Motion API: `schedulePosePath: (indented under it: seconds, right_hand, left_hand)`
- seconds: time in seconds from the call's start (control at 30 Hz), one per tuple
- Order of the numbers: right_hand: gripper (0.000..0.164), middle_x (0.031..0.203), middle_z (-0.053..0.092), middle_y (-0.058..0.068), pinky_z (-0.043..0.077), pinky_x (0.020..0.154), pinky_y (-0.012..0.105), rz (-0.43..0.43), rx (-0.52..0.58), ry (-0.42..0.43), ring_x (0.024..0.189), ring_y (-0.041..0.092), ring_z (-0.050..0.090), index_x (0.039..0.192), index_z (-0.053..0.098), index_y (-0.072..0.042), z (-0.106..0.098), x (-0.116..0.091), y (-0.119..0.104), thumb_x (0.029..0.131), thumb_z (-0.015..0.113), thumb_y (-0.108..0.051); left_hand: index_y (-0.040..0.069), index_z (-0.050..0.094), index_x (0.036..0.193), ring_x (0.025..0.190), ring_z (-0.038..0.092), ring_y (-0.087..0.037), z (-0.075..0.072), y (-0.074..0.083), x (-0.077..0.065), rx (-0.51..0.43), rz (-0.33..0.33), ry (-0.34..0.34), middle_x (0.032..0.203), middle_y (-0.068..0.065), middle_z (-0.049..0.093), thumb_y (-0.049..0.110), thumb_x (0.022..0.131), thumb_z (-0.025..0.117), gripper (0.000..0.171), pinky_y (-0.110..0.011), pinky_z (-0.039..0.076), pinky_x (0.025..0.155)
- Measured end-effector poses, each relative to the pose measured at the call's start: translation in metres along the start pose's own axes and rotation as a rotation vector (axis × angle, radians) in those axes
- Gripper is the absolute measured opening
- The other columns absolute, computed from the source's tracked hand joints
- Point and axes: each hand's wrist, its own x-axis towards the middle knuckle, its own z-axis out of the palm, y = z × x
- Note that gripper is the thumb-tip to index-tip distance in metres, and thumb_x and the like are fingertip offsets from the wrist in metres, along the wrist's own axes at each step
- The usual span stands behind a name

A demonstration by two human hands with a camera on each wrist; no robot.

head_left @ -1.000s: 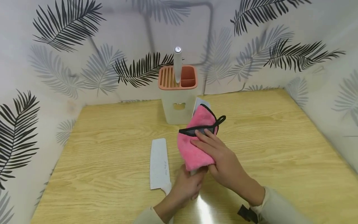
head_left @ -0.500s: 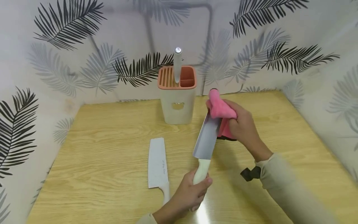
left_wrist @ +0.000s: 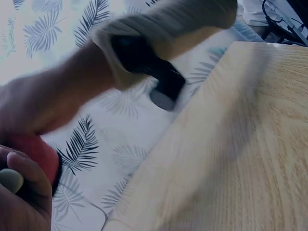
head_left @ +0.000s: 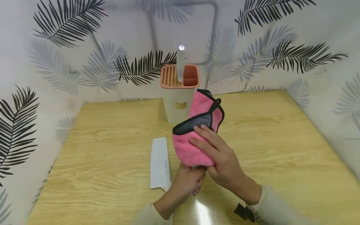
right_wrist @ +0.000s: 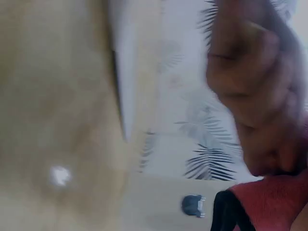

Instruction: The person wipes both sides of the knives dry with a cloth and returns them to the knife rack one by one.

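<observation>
In the head view my left hand [head_left: 187, 182] grips a kitchen knife by its pale handle, whose end [left_wrist: 10, 180] pokes out of the fist in the left wrist view. A pink cloth [head_left: 191, 148] with black edging and a grey underside drapes over the blade and hides nearly all of it. My right hand [head_left: 225, 159] holds this cloth around the blade, fingers laid along its top, just above the left hand. Beside the left forearm a cleaver [head_left: 159, 162] lies flat on the wooden table [head_left: 112, 150], its handle partly covered by that arm.
Behind the cloth stands a cream knife holder [head_left: 172, 107] with an orange slotted top. A white-handled knife [head_left: 181, 64] is upright in it. Leaf-patterned fabric [head_left: 84, 72] borders the table at the back and sides.
Half a second ago the right hand held the bunched cloth near the blade's far end, with the blade bare. Now it has come back toward the handle, and the cloth covers the blade.
</observation>
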Motion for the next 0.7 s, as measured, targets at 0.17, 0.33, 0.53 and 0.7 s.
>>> schedulePosePath:
  seconds: [0.17, 0.33, 0.53, 0.7]
  right_hand:
    - [0.067, 0.137, 0.063, 0.01, 0.032, 0.121, 0.022, 0.013, -0.034, 0.057, 0.14, 0.023, 0.05, 0.125, 0.068, -0.012, 0.019, -0.01, 0.006, 0.067, 0.044, 0.014]
    - [0.065, 0.134, 0.065, 0.01, 0.034, 0.119, 0.022, 0.094, -0.054, 0.101, 0.136, 0.026, 0.054, 0.121, 0.072, -0.012, 0.014, -0.002, 0.019, 0.069, 0.043, 0.014]
    - [0.057, 0.137, 0.064, 0.011, 0.038, 0.119, 0.036, 0.283, 0.034, 0.139, 0.138, 0.028, 0.053, 0.121, 0.072, -0.01, -0.003, 0.018, 0.042, 0.078, 0.047, 0.017]
    - [0.041, 0.116, 0.072, -0.004, 0.051, 0.096, 0.018, 0.658, 0.308, 0.258, 0.111, 0.009, 0.064, 0.115, 0.074, -0.016, -0.02, 0.045, 0.058, 0.093, 0.049, 0.008]
  left_hand:
    - [0.009, 0.044, 0.077, 0.033, 0.033, -0.004, 0.0, 0.003, -0.004, 0.059, -0.006, -0.004, 0.05, 0.007, 0.037, 0.007, 0.098, 0.048, 0.022, -0.021, 0.03, 0.032]
    - [0.001, 0.048, 0.093, 0.037, 0.036, -0.003, 0.001, 0.002, -0.011, 0.153, 0.016, -0.023, 0.057, 0.005, 0.04, 0.011, 0.098, 0.055, 0.013, -0.021, 0.032, 0.034]
    - [-0.006, 0.051, 0.099, 0.045, 0.036, -0.003, 0.005, 0.002, -0.015, 0.2, 0.048, -0.038, 0.062, 0.004, 0.042, 0.007, 0.096, 0.056, 0.014, -0.018, 0.033, 0.039]
    - [-0.002, 0.051, 0.097, 0.046, 0.036, -0.002, 0.003, 0.004, -0.014, 0.117, 0.029, -0.011, 0.063, 0.006, 0.042, 0.01, 0.097, 0.057, 0.013, -0.017, 0.031, 0.039]
